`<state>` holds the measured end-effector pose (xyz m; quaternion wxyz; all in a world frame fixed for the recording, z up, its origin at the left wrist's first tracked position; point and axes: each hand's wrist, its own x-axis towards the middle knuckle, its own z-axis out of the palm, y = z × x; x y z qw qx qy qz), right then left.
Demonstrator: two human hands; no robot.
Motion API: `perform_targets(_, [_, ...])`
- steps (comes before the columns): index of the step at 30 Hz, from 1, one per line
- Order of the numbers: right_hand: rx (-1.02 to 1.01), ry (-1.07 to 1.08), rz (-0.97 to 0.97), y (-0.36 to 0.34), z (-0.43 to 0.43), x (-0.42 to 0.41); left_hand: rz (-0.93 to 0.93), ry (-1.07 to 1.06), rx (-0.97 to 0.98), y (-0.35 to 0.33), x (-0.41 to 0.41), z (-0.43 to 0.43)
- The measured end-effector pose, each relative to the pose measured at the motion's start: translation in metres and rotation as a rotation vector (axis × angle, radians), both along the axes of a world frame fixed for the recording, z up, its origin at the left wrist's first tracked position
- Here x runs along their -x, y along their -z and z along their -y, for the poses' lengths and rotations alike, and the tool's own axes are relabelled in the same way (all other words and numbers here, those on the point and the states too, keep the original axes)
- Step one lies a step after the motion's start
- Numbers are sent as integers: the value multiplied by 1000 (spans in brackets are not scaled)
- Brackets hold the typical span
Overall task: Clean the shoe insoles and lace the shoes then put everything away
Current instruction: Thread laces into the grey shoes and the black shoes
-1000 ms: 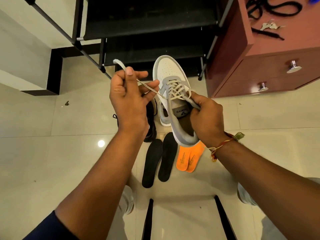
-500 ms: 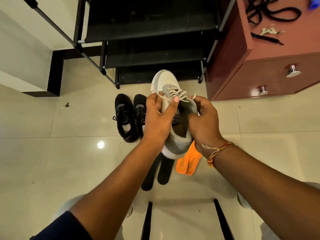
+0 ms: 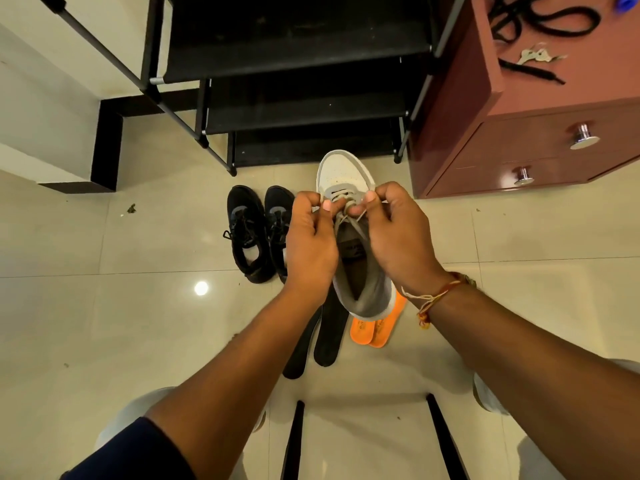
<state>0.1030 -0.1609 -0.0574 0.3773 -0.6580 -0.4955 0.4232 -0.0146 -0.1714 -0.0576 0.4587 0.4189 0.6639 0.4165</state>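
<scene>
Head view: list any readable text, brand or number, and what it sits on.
None can be read outright.
Tongue label of the grey-and-white shoe: pale print, too blurred to read.
Orange insoles: small dark print near the heel ends, too small to read.
Black shoes, black insoles, cabinet: no text visible.

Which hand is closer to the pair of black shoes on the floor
Left. The left hand overlaps the nearer shoe of the black shoes in this view, pinching the lace. The right hand is across the grey shoe, farther away.
</scene>
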Motion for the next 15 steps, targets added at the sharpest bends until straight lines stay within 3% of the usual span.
perform_targets(3, [64, -47, -77, -7, -4, -5, 101, 4, 42, -2, -2, 2])
perform_targets(6, [223, -132, -299, -8, -10, -10, 227, 64, 94, -8, 1, 1])
perform_targets(10, [390, -178, -450, -11, -12, -15, 259, 139, 121, -9, 7, -4])
perform_targets(15, [208, -277, -143, 3, -9, -11, 242, 140, 173, -8, 5, -8])
